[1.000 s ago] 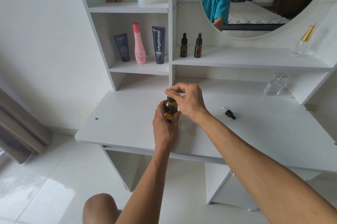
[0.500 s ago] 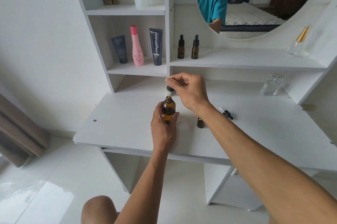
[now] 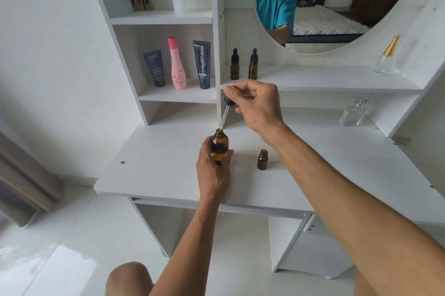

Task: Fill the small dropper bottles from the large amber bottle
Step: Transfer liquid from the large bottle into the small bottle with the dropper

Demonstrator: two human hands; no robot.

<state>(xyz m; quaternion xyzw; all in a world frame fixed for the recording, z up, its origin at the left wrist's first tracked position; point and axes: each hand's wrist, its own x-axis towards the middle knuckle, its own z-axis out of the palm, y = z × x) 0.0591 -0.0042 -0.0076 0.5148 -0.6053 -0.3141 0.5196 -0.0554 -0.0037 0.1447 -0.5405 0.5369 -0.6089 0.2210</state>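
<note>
The large amber bottle (image 3: 219,145) stands uncapped on the white desk (image 3: 154,170), and my left hand (image 3: 212,170) grips its lower body from the front. Above it, my right hand (image 3: 257,107) pinches the black bulb of a glass dropper (image 3: 225,112); the pipette tip hangs just over the bottle's mouth. A small open amber bottle (image 3: 262,159) stands on the desk to the right, under my right forearm. Two capped small dropper bottles (image 3: 234,64) (image 3: 253,64) stand side by side on the shelf behind.
Three cosmetic containers, a dark tube (image 3: 154,68), a pink bottle (image 3: 177,64) and a black tube (image 3: 202,64), stand in the left shelf niche. A clear glass bottle (image 3: 354,112) sits at the desk's back right, another (image 3: 385,59) on the shelf above. A round mirror (image 3: 325,1) hangs behind.
My right hand has lifted the dropper up out of the large bottle until the pipette tip cleared the mouth. The small open bottle came into view as the arm rose.
</note>
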